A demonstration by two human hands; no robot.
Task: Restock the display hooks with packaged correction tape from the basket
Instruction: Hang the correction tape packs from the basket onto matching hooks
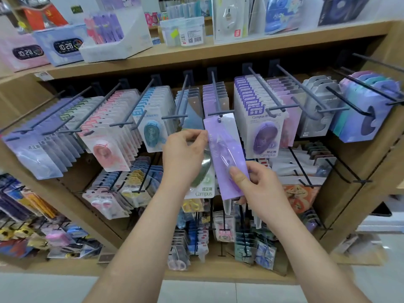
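both hands pinch one purple correction tape pack at the hook: left hand its upper edge, right hand its lower end.

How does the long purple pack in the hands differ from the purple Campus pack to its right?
The long purple pack is narrow and tall; the Campus pack is wider and shorter. The long purple pack tilts, held by the left hand and right hand; the Campus pack hangs untouched. Both are purple.
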